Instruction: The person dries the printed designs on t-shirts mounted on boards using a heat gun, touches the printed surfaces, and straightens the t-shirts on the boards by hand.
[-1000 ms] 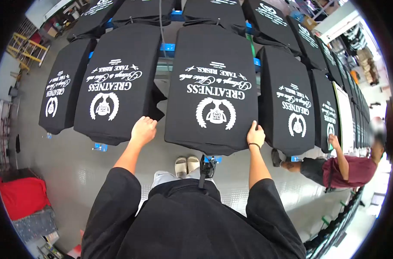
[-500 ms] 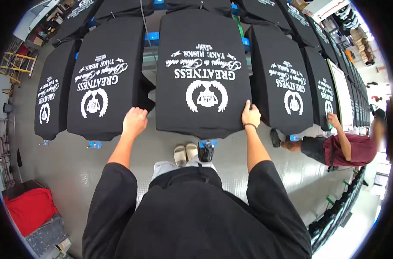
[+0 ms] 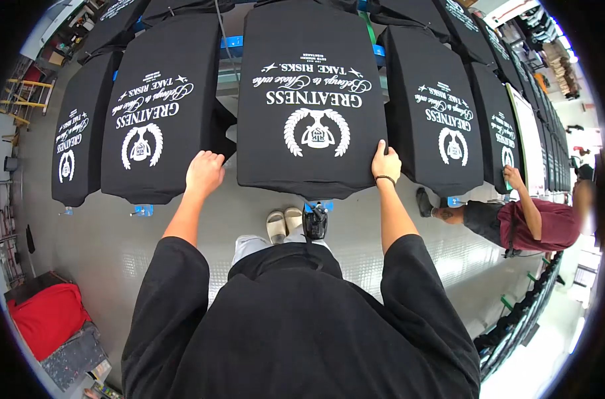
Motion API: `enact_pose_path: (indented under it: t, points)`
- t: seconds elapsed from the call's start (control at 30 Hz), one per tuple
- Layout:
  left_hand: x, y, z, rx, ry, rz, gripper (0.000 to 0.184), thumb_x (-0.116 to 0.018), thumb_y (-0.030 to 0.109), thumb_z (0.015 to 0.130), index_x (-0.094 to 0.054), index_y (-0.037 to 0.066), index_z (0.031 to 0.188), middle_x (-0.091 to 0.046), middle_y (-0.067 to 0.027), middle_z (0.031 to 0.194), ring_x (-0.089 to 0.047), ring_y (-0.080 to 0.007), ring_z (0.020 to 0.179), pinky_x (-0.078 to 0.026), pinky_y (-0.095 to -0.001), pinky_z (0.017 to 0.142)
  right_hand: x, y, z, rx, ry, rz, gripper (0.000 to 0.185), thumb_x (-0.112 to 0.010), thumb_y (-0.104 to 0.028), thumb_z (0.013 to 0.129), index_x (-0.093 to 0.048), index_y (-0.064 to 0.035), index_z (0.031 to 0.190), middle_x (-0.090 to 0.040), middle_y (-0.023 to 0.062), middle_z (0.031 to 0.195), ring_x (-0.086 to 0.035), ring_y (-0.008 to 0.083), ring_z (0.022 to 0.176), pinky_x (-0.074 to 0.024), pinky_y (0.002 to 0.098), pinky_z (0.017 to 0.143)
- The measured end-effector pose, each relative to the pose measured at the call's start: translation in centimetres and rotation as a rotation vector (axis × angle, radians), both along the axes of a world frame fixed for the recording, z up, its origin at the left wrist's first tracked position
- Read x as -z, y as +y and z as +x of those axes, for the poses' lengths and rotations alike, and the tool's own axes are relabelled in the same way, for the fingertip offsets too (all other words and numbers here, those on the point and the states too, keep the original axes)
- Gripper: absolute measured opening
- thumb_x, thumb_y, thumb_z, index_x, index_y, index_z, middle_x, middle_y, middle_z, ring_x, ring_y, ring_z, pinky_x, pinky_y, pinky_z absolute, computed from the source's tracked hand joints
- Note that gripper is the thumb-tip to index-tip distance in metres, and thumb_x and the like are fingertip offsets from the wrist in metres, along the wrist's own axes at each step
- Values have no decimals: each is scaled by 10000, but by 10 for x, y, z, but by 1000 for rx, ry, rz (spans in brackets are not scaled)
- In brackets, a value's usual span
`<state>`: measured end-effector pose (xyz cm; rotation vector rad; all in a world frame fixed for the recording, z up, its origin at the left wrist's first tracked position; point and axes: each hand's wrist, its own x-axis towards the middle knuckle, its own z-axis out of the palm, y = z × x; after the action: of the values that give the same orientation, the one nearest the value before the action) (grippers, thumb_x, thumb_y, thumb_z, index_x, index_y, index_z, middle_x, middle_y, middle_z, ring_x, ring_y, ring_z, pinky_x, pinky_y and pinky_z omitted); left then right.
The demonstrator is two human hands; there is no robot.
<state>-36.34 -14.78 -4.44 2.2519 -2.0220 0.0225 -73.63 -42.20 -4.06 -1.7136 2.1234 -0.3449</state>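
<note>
A black T-shirt (image 3: 269, 156) with an upside-down white "GREATNESS" print is stretched over the board in front of me. My right hand (image 3: 386, 164) is closed around its right edge near the front corner, thumb on top. Another printed black T-shirt (image 3: 163, 169) covers the board to the left. At its right front corner my left hand (image 3: 205, 174) is closed over the edge, fingers curled and partly hidden.
More shirt-covered boards flank these, including a black T-shirt (image 3: 425, 159) on the right. Blue brackets (image 3: 141, 210) show under the boards. A person in a maroon shirt (image 3: 538, 225) works at the right. Red cloth (image 3: 48, 318) lies at lower left.
The boards, the shirts and both my hands appear slightly higher in the view. Both hands keep their places on the shirt edges. The co-worker's hand stays at the far right board.
</note>
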Motion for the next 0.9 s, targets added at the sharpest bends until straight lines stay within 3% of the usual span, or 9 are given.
enact_pose_path:
  t: [0.63, 0.7, 0.73, 0.8, 0.9]
  points:
    - [-8, 1, 1, 55, 69, 44, 67, -670, 119, 724, -611, 87, 733, -626, -53, 698, -595, -236, 748, -452, -351, 754, 21, -6, -9, -83, 52, -11, 685, -440, -583, 943, -639, 3, 1237, -655, 254, 1180, -625, 413, 1112, -488, 475, 956]
    - [-5, 0, 2, 59, 115, 42, 52, -670, 118, 722, -623, 98, 730, -628, -29, 666, -593, -233, 692, -455, -346, 734, 26, -7, -10, -83, 30, -124, 648, -443, -568, 954, -689, 16, 1093, -673, 281, 1061, -639, 445, 1030, -497, 497, 893]
    - [-4, -1, 3, 60, 119, 46, 52, -670, 118, 722, -623, 98, 730, -628, -29, 666, -593, -233, 692, -455, -346, 734, 28, -7, -13, -82, 33, -120, 648, -443, -568, 954, -689, 16, 1093, -673, 281, 1061, -639, 445, 1030, -497, 497, 893]
    - [-6, 0, -1, -56, 231, -11, 60, -681, 118, 725, -637, 94, 757, -617, -27, 652, -583, -234, 657, -464, -357, 694, 18, -6, -10, -81, 13, -8, 689, -431, -582, 949, -628, 5, 1252, -652, 249, 1196, -619, 403, 1134, -481, 471, 974]
    - [-6, -4, -6, -133, 245, -62, 73, -693, 124, 734, -644, 91, 778, -599, -29, 626, -566, -242, 618, -470, -369, 656, 21, -9, -12, -107, -16, -1, 672, -423, -573, 956, -632, -1, 1242, -654, 258, 1181, -624, 410, 1116, -484, 479, 962]
